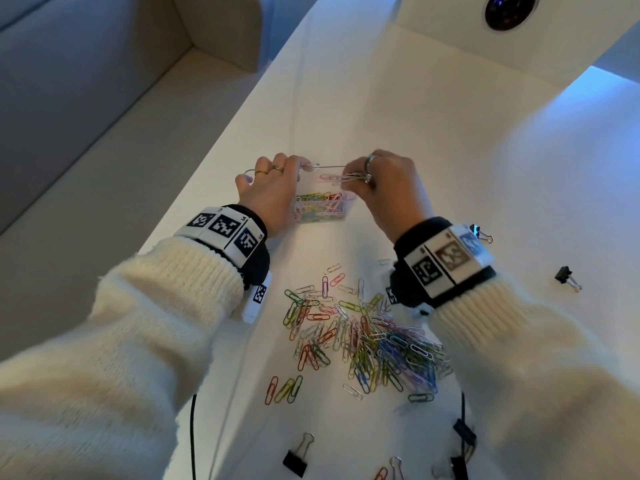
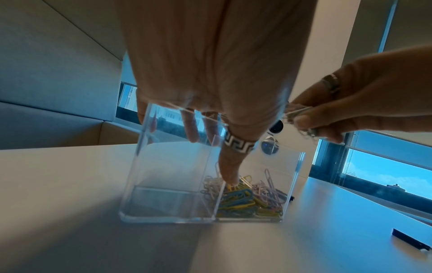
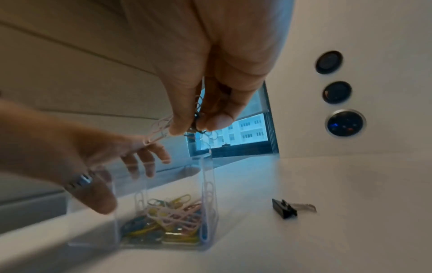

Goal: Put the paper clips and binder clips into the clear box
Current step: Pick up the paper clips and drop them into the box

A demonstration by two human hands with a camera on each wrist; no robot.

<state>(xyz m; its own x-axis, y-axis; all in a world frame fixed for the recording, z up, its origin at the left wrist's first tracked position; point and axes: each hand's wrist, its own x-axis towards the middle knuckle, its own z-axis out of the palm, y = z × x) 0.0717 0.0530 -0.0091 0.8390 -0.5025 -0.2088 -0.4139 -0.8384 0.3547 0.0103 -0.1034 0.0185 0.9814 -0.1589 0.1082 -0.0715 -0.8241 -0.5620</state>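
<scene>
Two hands are working over the clear box [image 1: 323, 206], which is standing on the white table [image 1: 450, 150]. The right hand [image 1: 384, 188] is pinching a small bunch of paper clips [image 1: 341, 177] between thumb and fingertips, holding it just above the box's right compartment; in the right wrist view pale pink clips are trailing out to the left of the pinching fingers [image 3: 180, 118]. The left hand [image 1: 273, 192] is gripping the box from above: its fingers are reaching over the far wall, and in the left wrist view the ringed thumb [image 2: 230, 166] is pointing down inside the box, its tip just touching the clips lying there. Those clips, yellow, blue and pink, are filling the bottom of the right compartment [image 2: 252, 201]; the left compartment, behind the clear divider, is showing nothing inside.

Nearer the person, a big loose pile of coloured clips [image 1: 367, 337] is lying on the table between the wrists. Several black binder clips are lying apart from the box: one [image 1: 568, 278] far right, one [image 1: 298, 455] at the near edge, more at the lower right. Both wrists are wearing marker bands over cream knit sleeves [image 1: 138, 323]. To the left of the table is running a beige cushioned bench [image 1: 86, 116]. A white panel with round dark fittings [image 3: 344, 122] is standing beyond the table, and windows are showing blue sky and buildings.
</scene>
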